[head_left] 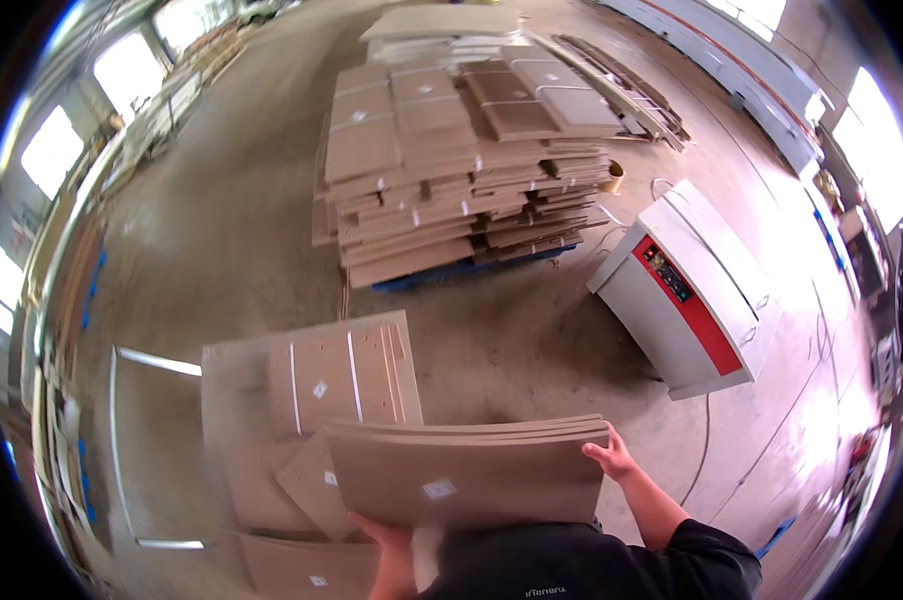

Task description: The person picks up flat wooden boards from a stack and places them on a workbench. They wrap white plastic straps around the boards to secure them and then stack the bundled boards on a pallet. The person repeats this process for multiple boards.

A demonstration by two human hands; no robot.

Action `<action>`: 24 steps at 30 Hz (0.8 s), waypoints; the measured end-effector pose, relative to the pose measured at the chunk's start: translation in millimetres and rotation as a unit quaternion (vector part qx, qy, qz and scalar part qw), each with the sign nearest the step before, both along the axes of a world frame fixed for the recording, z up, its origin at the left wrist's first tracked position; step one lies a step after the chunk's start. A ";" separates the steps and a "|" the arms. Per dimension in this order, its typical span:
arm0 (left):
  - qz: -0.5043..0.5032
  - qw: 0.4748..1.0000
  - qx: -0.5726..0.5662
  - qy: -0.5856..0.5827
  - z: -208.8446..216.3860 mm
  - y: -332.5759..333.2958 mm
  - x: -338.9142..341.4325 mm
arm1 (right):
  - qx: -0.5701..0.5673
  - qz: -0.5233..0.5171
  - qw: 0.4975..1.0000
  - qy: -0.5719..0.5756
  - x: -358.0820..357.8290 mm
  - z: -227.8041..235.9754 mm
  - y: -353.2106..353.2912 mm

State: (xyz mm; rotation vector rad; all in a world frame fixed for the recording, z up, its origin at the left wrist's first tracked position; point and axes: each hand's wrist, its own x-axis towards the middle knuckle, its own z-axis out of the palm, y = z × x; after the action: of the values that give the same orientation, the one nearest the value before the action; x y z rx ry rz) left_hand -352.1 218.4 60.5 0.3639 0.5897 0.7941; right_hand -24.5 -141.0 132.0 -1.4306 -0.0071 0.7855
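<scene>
Between my two hands is a stack of flat brown cardboard sheets (481, 470), held close against my body, its top edge fanned into several layers. A white label sits on its front face. My right hand (613, 456) grips the upper right corner, the thumb on the front face. At the lower left corner, my left hand (383, 532) supports the stack from beneath; its fingers are partly hidden. Just beyond and to the left lies a bundle of brown sheets (331, 375) with two white straps and a label, on a larger brown sheet (236, 400).
A tall pile of strapped cardboard bundles (411, 190) rests on a blue pallet (471, 268) ahead. To the right stands a grey machine (671, 300) with a red control panel, its cable on the floor. A pale metal frame (116, 440) lies at left.
</scene>
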 end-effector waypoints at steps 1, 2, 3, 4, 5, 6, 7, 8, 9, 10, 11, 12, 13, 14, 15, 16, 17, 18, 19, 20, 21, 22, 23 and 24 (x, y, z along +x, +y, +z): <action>-0.024 0.999 0.017 -0.012 15.9 -4.6 22.4 | 0.010 -0.014 1.000 -0.010 8.2 6.8 -18.5; -0.047 0.998 0.032 -0.023 28.3 -12.5 45.5 | 0.032 -0.040 0.999 -0.012 15.5 9.4 -38.9; -0.068 0.996 0.046 -0.035 40.2 -19.0 69.0 | 0.054 -0.065 0.996 -0.015 22.2 11.0 -58.0; -0.104 0.992 0.054 -0.041 46.1 -24.4 94.3 | 0.069 -0.104 0.992 -0.012 20.5 7.5 -80.8; -0.106 0.993 0.042 -0.018 54.2 -33.6 124.5 | 0.076 -0.132 0.988 -0.014 27.4 5.8 -99.7; -0.110 0.993 0.031 0.006 62.0 -42.6 161.2 | 0.082 -0.156 0.984 -0.023 36.7 5.6 -119.4; -0.102 0.994 0.024 0.029 70.7 -51.5 188.4 | 0.093 -0.168 0.981 -0.032 50.8 7.8 -131.4; -0.143 0.958 0.209 0.135 57.6 -50.8 216.4 | 0.103 -0.184 0.977 -0.042 66.1 10.8 -145.5; -0.159 0.875 0.385 0.245 35.2 -39.4 234.8 | 0.114 -0.186 0.974 -0.064 88.1 10.6 -152.6; -0.172 0.822 0.464 0.283 23.3 -42.4 257.3 | 0.116 -0.201 0.969 -0.086 105.4 15.8 -167.7; -0.176 0.760 0.540 0.317 11.6 -46.6 283.0 | 0.142 -0.218 0.961 -0.094 122.9 22.5 -182.4; -0.163 0.768 0.539 0.305 12.5 -53.6 311.1 | 0.156 -0.221 0.960 -0.076 139.1 16.9 -194.6; -0.180 0.822 0.487 0.235 16.0 -61.0 345.4 | 0.160 -0.237 0.956 -0.071 154.4 9.0 -208.8; -0.190 0.869 0.426 0.167 20.6 -67.8 376.1 | 0.164 -0.250 0.952 -0.064 167.6 0.8 -220.5; -0.235 0.925 0.298 0.029 29.8 -87.2 422.3 | 0.176 -0.276 0.942 -0.076 177.0 0.5 -247.5; -0.268 0.946 0.154 -0.098 39.1 -105.0 460.8 | 0.196 -0.288 0.934 -0.078 187.9 12.5 -264.6; -0.283 0.948 0.125 -0.077 55.5 -126.6 495.8 | 0.190 -0.303 0.930 -0.085 197.6 9.8 -284.4; -0.304 0.947 0.094 -0.054 77.8 -153.0 529.9 | 0.182 -0.323 0.924 -0.092 205.1 4.5 -304.6; -0.321 0.944 0.068 -0.029 98.3 -172.3 562.7 | 0.173 -0.332 0.921 -0.105 215.5 16.8 -309.0; -0.325 0.943 0.068 0.017 113.7 -193.7 595.1 | 0.158 -0.353 0.915 -0.114 222.9 12.0 -321.3; -0.330 0.939 0.068 0.065 124.5 -216.9 627.1 | 0.140 -0.376 0.908 -0.122 230.2 1.6 -333.9; -0.331 0.934 0.073 0.111 126.1 -235.8 660.1 | 0.124 -0.396 0.901 -0.129 240.9 -6.5 -345.9; -0.358 0.926 0.075 0.095 106.3 -239.5 694.3 | 0.116 -0.430 0.888 -0.110 252.2 -1.4 -352.8; -0.385 0.916 0.076 0.079 70.2 -235.0 732.3 | 0.120 -0.434 0.887 -0.100 264.7 -6.0 -365.3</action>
State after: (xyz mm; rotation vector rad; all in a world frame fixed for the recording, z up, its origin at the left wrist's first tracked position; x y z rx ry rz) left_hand 380.2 -16.6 130.7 0.7504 0.4775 0.0453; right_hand 240.2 -506.3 126.0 -1.1027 0.3454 -0.1064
